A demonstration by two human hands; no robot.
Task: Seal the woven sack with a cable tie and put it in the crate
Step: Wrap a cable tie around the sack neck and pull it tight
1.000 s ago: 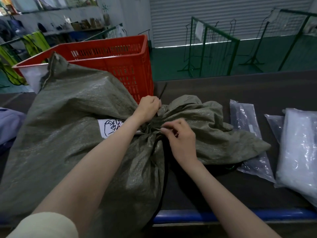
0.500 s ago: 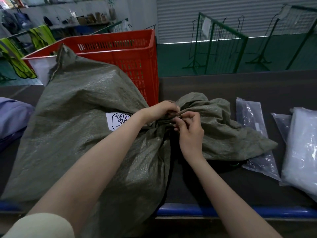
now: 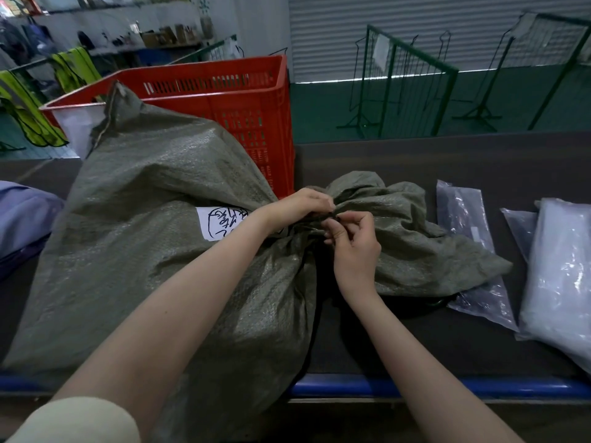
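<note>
A large grey-green woven sack lies on the dark table, its neck bunched together at the middle. My left hand grips the gathered neck from the left. My right hand pinches a small black piece of the cable tie at the neck with thumb and forefinger. Most of the tie is hidden between my fingers and the folds. A white label with black handwriting is stuck on the sack. The red plastic crate stands just behind the sack.
Clear plastic bags and a larger white-filled bag lie on the table at the right. A blue-purple bundle sits at the left edge. The table has a blue front rail. Green wire racks stand on the floor behind.
The tie's long tail, sticking up a second ago, is no longer visible. My right hand moved up to the neck beside my left hand, and the view shifted slightly.
</note>
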